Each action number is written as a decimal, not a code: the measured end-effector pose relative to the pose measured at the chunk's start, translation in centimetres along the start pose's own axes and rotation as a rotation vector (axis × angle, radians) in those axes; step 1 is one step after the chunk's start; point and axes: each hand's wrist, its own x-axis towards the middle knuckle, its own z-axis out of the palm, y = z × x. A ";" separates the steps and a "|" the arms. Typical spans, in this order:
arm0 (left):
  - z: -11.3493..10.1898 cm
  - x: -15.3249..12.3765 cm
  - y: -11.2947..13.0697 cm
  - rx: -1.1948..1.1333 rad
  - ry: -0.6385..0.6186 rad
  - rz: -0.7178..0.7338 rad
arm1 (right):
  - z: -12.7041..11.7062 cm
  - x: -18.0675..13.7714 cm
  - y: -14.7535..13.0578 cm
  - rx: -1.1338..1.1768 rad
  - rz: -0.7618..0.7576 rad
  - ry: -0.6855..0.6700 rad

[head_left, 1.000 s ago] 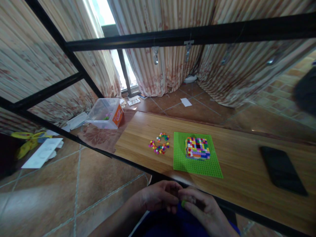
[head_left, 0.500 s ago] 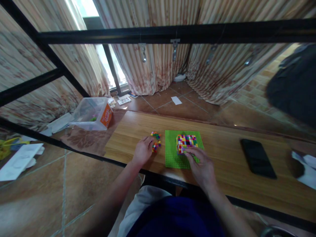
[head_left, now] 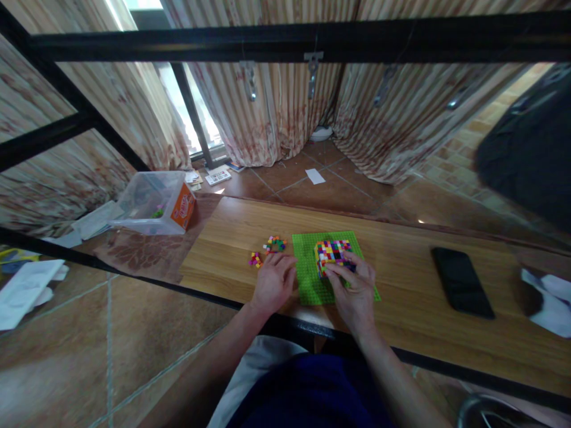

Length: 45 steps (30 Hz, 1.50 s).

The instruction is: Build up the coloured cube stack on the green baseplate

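Note:
A green baseplate (head_left: pixel 307 276) lies on the wooden table (head_left: pixel 401 267). On it stands a multicoloured block of small bricks (head_left: pixel 331 252). My right hand (head_left: pixel 352 291) rests on the plate, its fingers curled against the block's near side. My left hand (head_left: pixel 274 280) lies on the table by the plate's left edge, fingers bent over some loose bricks; what they hold is hidden. Loose small coloured bricks (head_left: pixel 270 248) lie just beyond the left hand.
A black phone (head_left: pixel 461 282) lies on the table at the right, with white cloth (head_left: pixel 551 300) past it. A clear plastic box (head_left: pixel 154 202) sits on the floor at the left. Black metal frame bars (head_left: pixel 285 41) cross above. Curtains hang behind.
Both hands came from my lap up to the table. The right hand stays at the block; the left hand slid right toward the plate's edge, covering part of the loose bricks.

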 end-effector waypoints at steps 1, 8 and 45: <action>0.4 -0.1 0.8 -0.045 -0.033 -0.009 | 0.0 0.0 -0.1 0.002 0.003 -0.007; 2.8 0.5 4.2 -0.399 -0.065 -0.263 | -0.2 0.2 -0.3 0.037 0.032 0.011; 6.1 2.9 4.8 -0.703 0.124 -0.544 | 0.4 0.4 1.4 0.331 0.380 0.116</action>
